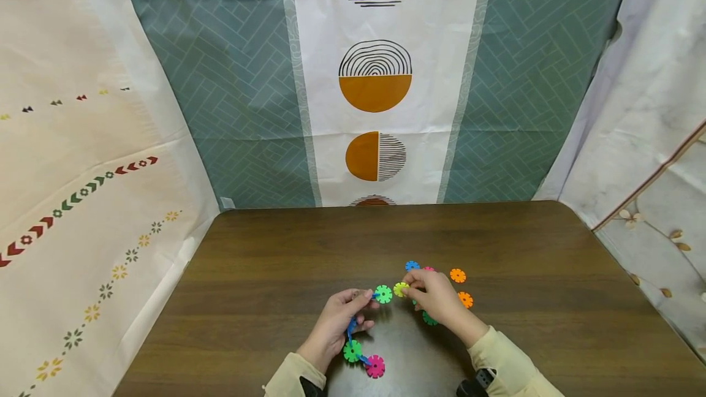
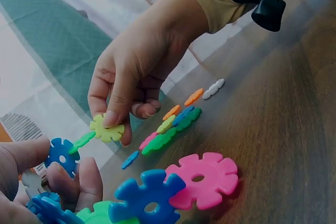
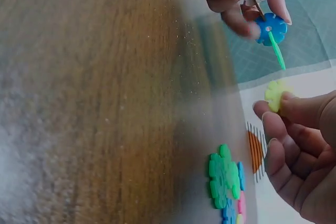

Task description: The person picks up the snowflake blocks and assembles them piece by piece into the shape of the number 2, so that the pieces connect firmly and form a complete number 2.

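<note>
My left hand (image 1: pixel 339 320) holds a chain of notched plastic flower discs. In the left wrist view its fingers pinch a blue disc (image 2: pixel 56 149), from which a green disc (image 1: pixel 383 293) sticks out. Lower down, the chain hangs past the palm through more blue pieces and a second green disc (image 1: pixel 352 351) to a pink disc (image 1: pixel 375 366). A yellow disc (image 3: pixel 273 97) is pinched between thumb and fingers of my right hand (image 1: pixel 438 300). In the right wrist view, a small gap separates this yellow disc from the chain's protruding green disc.
Loose discs lie on the brown table (image 1: pixel 265 262) around and beyond the right hand: a blue one (image 1: pixel 412 266), two orange ones (image 1: pixel 458 275), green ones (image 1: pixel 429 318), and a white one (image 2: pixel 213 88). A patterned cloth (image 1: pixel 248 78) hangs behind the table's far edge.
</note>
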The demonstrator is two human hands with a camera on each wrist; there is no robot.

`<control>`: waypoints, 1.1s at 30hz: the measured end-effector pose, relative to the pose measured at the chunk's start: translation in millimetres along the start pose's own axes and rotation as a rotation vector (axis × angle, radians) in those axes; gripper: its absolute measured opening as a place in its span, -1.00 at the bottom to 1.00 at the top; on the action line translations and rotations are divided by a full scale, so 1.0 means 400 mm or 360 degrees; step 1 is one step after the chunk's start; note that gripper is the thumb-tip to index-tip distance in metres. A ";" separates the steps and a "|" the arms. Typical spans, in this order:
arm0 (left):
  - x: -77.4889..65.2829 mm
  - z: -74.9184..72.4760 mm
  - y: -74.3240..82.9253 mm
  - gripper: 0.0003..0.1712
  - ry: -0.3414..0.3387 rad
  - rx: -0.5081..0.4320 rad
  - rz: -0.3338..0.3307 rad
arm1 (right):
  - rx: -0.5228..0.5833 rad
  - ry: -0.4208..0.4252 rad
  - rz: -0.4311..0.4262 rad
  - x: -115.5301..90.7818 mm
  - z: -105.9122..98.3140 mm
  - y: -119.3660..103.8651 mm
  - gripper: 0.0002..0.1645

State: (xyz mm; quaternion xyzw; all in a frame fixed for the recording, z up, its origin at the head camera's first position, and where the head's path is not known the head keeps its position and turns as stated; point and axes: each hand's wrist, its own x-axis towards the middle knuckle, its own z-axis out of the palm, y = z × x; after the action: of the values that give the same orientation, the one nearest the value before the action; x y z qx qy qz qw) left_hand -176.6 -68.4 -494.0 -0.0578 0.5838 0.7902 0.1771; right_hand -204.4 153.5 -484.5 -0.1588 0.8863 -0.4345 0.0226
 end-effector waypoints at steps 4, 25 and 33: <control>0.002 -0.004 -0.001 -0.74 0.0029 0.0010 -0.0004 | 0.0054 -0.0023 -0.0017 -0.004 -0.001 -0.003 -0.91; 0.000 0.000 -0.012 -0.80 0.0002 -0.0035 0.0014 | 0.0175 0.0012 -0.0295 -0.013 0.024 -0.002 -0.85; 0.003 -0.008 -0.012 -0.60 -0.0036 0.0136 0.0038 | 0.0079 -0.0008 -0.0288 -0.010 0.018 -0.006 -0.84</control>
State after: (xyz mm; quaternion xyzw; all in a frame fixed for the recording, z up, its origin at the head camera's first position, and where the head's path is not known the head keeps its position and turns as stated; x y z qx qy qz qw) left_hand -176.6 -69.8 -499.6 -0.0344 0.6157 0.7672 0.1766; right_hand -198.6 147.9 -487.6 -0.2387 0.8572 -0.4562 -0.0106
